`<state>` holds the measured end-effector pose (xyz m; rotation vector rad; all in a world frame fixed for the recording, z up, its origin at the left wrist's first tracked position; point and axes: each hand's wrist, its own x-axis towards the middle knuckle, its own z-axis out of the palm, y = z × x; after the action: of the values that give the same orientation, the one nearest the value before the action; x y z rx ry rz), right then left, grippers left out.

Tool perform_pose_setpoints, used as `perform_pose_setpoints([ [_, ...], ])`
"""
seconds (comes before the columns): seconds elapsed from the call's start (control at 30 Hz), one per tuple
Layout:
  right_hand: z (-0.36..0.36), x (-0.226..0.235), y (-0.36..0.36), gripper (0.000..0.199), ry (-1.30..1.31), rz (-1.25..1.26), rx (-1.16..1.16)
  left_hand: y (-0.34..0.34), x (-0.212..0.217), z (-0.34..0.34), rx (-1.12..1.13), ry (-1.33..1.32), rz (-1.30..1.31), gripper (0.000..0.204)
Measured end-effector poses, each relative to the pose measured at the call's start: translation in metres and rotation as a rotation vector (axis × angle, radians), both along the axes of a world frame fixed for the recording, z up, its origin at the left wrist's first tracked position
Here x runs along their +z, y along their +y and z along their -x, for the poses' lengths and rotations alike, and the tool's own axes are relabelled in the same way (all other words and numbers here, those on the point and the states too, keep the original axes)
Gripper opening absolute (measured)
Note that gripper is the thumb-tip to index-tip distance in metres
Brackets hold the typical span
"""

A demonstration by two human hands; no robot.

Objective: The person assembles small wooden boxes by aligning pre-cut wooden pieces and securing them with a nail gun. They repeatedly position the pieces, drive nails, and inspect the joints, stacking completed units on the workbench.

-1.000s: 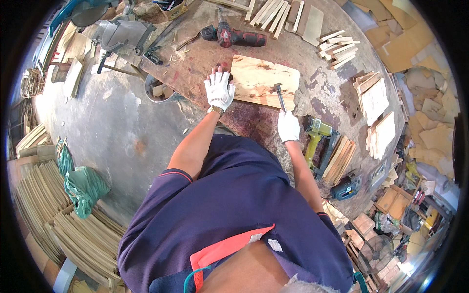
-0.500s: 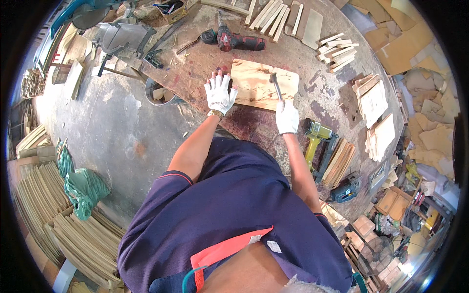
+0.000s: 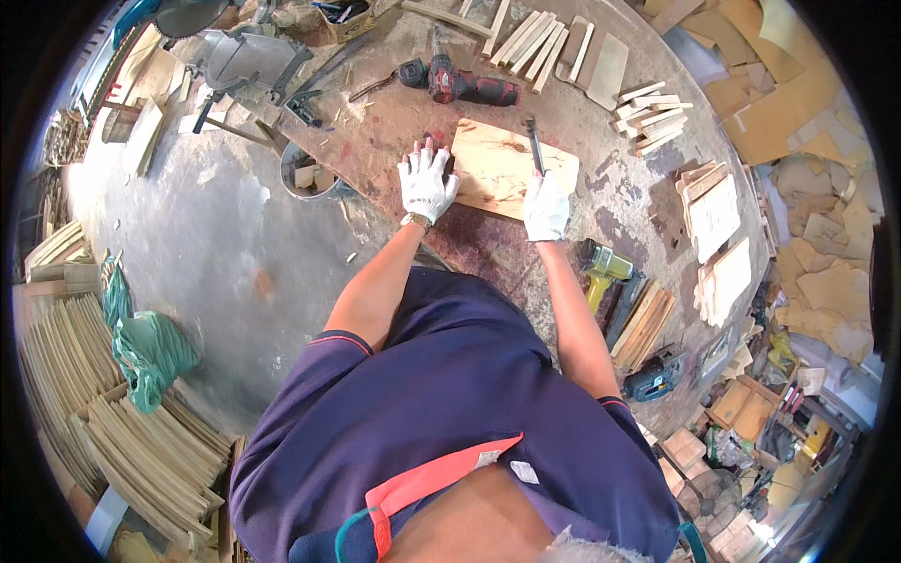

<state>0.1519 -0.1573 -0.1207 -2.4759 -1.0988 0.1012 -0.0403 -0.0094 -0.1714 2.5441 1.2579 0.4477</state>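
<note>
Now the gloved left hand [image 3: 427, 181] presses flat, fingers spread, on the wooden board's [image 3: 507, 169] left edge on the workbench [image 3: 619, 197]; the gloved right hand [image 3: 545, 206] grips a hammer [image 3: 535, 147] over the board.

Your pale wooden board [image 3: 502, 171] lies flat on the bench, a rough-edged slab with reddish-brown streaks in its grain. Your hammer [image 3: 536, 148], dark and slender, rests along the board's right part, its head toward the far edge.
</note>
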Motion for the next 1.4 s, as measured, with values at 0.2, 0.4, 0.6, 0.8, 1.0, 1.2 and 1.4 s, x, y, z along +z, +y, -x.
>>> perform_pose_setpoints([
  [0.2, 0.002, -0.009, 0.0, 0.035, 0.068, 0.179, -0.166, 0.002, 0.0, -0.001, -0.01, -0.021, -0.009, 0.056],
  [0.4, 0.001, -0.005, -0.01, 0.043, 0.093, 0.199, -0.155, 0.002, -0.003, -0.001, -0.011, -0.002, -0.007, 0.053],
  [0.6, -0.016, 0.015, -0.014, 0.04, 0.065, -0.091, -0.223, 0.0, -0.001, 0.0, -0.017, 0.007, -0.076, 0.048],
  [0.8, -0.023, -0.012, -0.023, 0.044, 0.141, -0.098, -0.333, -0.001, 0.003, -0.001, -0.022, -0.015, -0.043, 0.05],
  [1.0, -0.027, -0.015, -0.029, 0.043, 0.001, -0.139, -0.331, -0.001, -0.001, 0.001, -0.033, 0.027, -0.043, 0.049],
  [1.2, -0.014, 0.003, -0.026, 0.039, 0.016, 0.168, -0.238, 0.0, -0.008, 0.003, -0.04, -0.018, -0.05, 0.053],
  [1.4, -0.008, 0.007, -0.014, 0.04, 0.18, 0.282, -0.281, 0.0, -0.004, 0.002, -0.039, 0.013, -0.015, 0.056],
])
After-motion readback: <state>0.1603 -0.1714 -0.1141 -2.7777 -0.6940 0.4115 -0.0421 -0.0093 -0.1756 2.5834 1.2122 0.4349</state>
